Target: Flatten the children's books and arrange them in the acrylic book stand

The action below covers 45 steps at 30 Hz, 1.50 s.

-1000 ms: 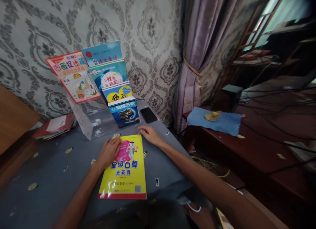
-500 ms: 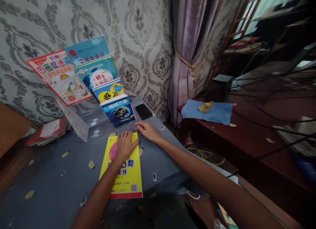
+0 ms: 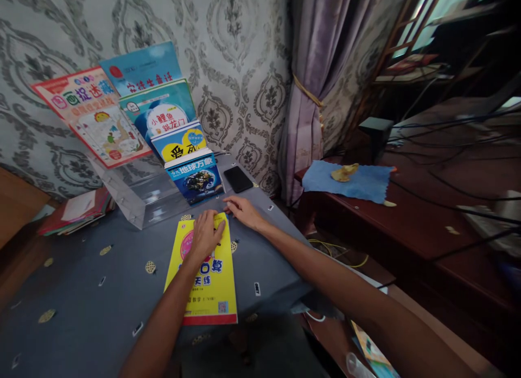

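A yellow workbook [image 3: 222,294] with a red bottom strip lies flat on the cloth-covered table. My left hand [image 3: 207,234] rests on its upper part, fingers over the cover near the top edge and thumb held out to the right. Just right of the workbook's top corner is my right hand [image 3: 246,212], its fingers loosely bent and apart, with nothing visible in them. Whether its fingertips touch the workbook's edge, I cannot tell. Beyond the hands, a clear tiered stand [image 3: 136,209] holds several upright books, a blue globe-cover book [image 3: 199,180] in front.
A black phone [image 3: 238,179] lies right of the stand. Red folders and papers [image 3: 75,212] are stacked at the left. Across a gap stands a dark red table [image 3: 407,220] bearing a blue cloth [image 3: 321,177] and trailing cables. A purple curtain [image 3: 309,57] hangs by the wall.
The camera view has shifted slightly. My left hand's fingers are drawn a little closer together at the workbook's top edge. My right hand stays near the same corner.
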{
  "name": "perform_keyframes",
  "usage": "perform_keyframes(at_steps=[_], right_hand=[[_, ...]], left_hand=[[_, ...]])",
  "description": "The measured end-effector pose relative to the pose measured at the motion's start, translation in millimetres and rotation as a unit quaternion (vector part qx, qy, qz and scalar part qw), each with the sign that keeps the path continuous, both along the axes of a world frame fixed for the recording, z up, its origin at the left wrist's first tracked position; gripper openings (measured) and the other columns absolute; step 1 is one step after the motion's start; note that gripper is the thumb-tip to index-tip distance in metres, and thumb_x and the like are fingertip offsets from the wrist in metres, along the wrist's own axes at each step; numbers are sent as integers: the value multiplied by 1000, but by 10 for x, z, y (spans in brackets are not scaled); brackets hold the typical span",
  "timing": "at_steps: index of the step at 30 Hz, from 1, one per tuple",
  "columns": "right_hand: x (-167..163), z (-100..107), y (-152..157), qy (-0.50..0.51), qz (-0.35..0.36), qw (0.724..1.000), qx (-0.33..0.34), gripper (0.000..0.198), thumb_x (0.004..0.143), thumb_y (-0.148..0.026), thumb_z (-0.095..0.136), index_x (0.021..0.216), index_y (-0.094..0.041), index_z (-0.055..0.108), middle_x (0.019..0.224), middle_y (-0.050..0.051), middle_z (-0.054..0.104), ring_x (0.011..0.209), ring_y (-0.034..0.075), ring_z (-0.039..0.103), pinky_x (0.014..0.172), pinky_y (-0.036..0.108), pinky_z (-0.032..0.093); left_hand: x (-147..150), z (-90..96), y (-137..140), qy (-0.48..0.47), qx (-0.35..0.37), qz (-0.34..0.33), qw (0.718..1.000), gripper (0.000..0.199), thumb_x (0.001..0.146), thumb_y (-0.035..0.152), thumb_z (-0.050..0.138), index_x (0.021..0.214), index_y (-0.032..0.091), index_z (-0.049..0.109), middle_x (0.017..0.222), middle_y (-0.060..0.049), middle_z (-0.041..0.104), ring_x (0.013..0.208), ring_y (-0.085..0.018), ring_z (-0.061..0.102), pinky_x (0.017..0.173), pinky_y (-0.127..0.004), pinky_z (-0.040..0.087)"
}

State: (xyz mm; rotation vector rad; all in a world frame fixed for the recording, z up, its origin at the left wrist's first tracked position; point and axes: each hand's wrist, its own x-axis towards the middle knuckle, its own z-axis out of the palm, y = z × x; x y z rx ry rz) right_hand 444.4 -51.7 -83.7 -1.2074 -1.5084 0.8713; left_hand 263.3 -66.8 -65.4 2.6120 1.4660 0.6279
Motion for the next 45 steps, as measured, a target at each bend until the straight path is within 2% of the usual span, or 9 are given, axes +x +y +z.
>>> perform_keyframes(at_steps=[6, 12, 19, 24, 27, 29, 33, 39, 45], right_hand=[[-4, -12, 2, 3, 1, 1000, 6, 27, 98, -19, 48, 118, -19, 67, 90, 5, 77, 81, 16, 75, 75, 29, 59], [-2, 15, -17, 0, -11, 1000, 20, 27, 98, -20, 48, 116, -19, 68, 89, 4, 77, 81, 16, 73, 77, 30, 58], [-10, 130, -138, -38, 0, 997, 69, 30, 100, -22, 46, 119, -19, 69, 95, 5, 78, 86, 17, 72, 83, 31, 54], [-22, 140, -156, -111, -2, 992, 66, 29, 96, -20, 50, 117, -19, 70, 92, 5, 78, 88, 19, 71, 83, 31, 52], [-18, 145, -150, -121, -10, 990, 66, 29, 96, -21, 50, 117, -19, 71, 94, 4, 78, 86, 19, 70, 81, 30, 51], [-15, 152, -149, -144, -19, 988, 61, 29, 96, -22, 51, 115, -18, 72, 92, 5, 78, 82, 19, 69, 79, 30, 51], [-16, 169, -156, -156, -26, 986, 57, 27, 95, -21, 53, 113, -17, 73, 90, 6, 77, 80, 19, 68, 77, 29, 49], [-11, 196, -179, -129, -21, 990, 58, 28, 96, -19, 51, 114, -17, 72, 91, 5, 78, 84, 18, 71, 78, 28, 51], [11, 192, -193, -54, -30, 995, 73, 27, 98, -23, 49, 115, -16, 70, 93, 7, 78, 90, 20, 72, 82, 31, 53]], left_hand=[[-56, -12, 32, -47, -15, -20, 999, 21, 96, 20, 43, 112, 22, 56, 110, -8, 65, 106, -25, 59, 95, -41, 46], [-44, -50, 32, -23, 6, -35, 999, 31, 94, 19, 44, 121, 21, 60, 113, -10, 65, 109, -27, 58, 98, -43, 45], [-29, -49, 20, 18, 13, -44, 999, 34, 96, 17, 41, 120, 21, 65, 116, -11, 63, 109, -27, 57, 98, -44, 44], [-1, -7, -61, 39, 45, -9, 998, 29, 98, 35, 50, 120, 22, 61, 118, -11, 60, 112, -29, 54, 99, -44, 44], [66, 50, -158, 92, 55, 31, 994, 35, 93, 50, 58, 111, 21, 61, 111, -12, 60, 108, -32, 53, 95, -47, 44], [123, 97, -224, 121, 49, 47, 990, 37, 91, 53, 61, 108, 20, 61, 110, -13, 61, 107, -34, 53, 92, -49, 45], [217, 188, -317, 147, 24, 68, 987, 33, 92, 46, 59, 109, 18, 59, 113, -15, 61, 109, -36, 53, 89, -49, 47], [278, 256, -370, 163, 17, 54, 985, 22, 94, 29, 53, 110, 16, 59, 108, -16, 63, 105, -35, 57, 86, -46, 49], [303, 308, -382, 167, 2, 59, 984, 22, 94, 26, 48, 108, 15, 61, 106, -17, 67, 105, -34, 62, 87, -44, 49]])
